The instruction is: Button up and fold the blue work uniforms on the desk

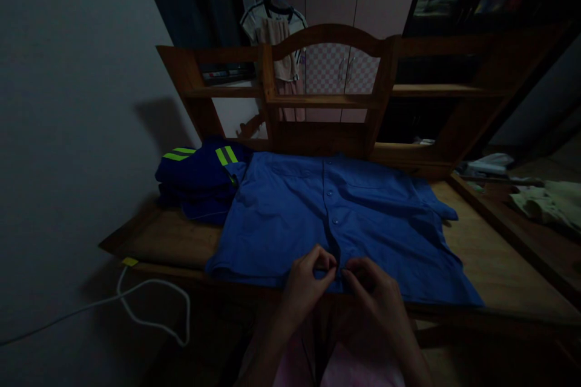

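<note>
A blue button-up shirt lies spread flat on the wooden desk, its hem along the front edge. Several buttons run down its front opening, which gapes a little near the bottom. My left hand pinches the left front edge of the shirt close to the hem, thumb and forefinger together. Just beside it, my right hand pinches the other front edge at the same height. The fingertips of both hands nearly meet. Whether a button sits between them is too dark to tell.
Folded dark blue clothing with yellow-green reflective strips lies left of the shirt. A wooden shelf frame stands along the desk's back. A white cable hangs at the left front. Light cloth lies at far right.
</note>
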`<state>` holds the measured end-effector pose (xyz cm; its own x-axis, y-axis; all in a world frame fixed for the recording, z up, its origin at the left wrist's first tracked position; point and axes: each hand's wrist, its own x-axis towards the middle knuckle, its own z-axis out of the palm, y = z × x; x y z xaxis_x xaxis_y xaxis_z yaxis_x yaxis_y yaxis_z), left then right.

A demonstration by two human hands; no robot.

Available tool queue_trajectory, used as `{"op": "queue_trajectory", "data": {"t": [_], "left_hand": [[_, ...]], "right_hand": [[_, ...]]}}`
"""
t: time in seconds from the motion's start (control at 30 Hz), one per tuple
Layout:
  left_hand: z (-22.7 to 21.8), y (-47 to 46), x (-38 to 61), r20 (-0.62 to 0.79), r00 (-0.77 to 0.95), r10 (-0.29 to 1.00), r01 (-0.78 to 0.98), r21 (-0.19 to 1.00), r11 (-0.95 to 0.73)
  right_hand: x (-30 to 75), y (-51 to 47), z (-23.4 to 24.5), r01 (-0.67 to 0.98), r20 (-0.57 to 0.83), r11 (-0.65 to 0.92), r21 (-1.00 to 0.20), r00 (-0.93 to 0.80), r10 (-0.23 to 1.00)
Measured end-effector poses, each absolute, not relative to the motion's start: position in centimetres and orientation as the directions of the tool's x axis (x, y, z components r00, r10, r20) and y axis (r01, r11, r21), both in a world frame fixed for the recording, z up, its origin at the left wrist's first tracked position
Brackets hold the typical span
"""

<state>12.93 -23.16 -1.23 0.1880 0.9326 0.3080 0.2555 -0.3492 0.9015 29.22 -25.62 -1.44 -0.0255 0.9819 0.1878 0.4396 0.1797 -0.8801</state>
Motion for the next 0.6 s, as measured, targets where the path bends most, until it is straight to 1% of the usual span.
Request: {"op": "queue_trajectory", "data": {"t": [0.1, 0.23, 0.3, 0.4, 0.47, 0.6], "left_hand": [[-1.2, -23.0, 13.0, 0.29, 0.177, 0.941, 0.256, 0.909, -0.328], [-1.4, -22.8, 13.0, 0.274, 0.159, 0.949, 0.3, 0.902, -0.311], [-1.6, -22.8, 13.0, 0.265, 0.161, 0.951, 0.309, 0.902, -0.303], [-1.7, -22.6, 12.9, 0.23, 0.176, 0.957, 0.307, 0.911, -0.275], [-1.6, -22.3, 13.0, 0.208, 0.183, 0.961, 0.306, 0.917, -0.257], [-1.2, -22.6, 13.2, 0.239, 0.183, 0.954, 0.334, 0.897, -0.289]], "right_hand": [[29.1, -25.6, -1.4, 0.423, 0.211, 0.206, -0.882, -0.035, 0.977], [29.0, -25.6, -1.1, 0.372, 0.244, 0.237, -0.897, -0.029, 0.969], [29.0, -25.5, -1.0, 0.352, 0.216, 0.206, -0.913, -0.013, 0.976], [29.2, -25.0, -1.0, 0.346, 0.122, 0.116, -0.931, -0.005, 0.993], [29.5, -24.7, -1.1, 0.353, 0.07, 0.076, -0.933, -0.029, 0.997], [30.0, -24.3, -1.2, 0.396, 0.075, 0.102, -0.913, -0.084, 0.994]]}}
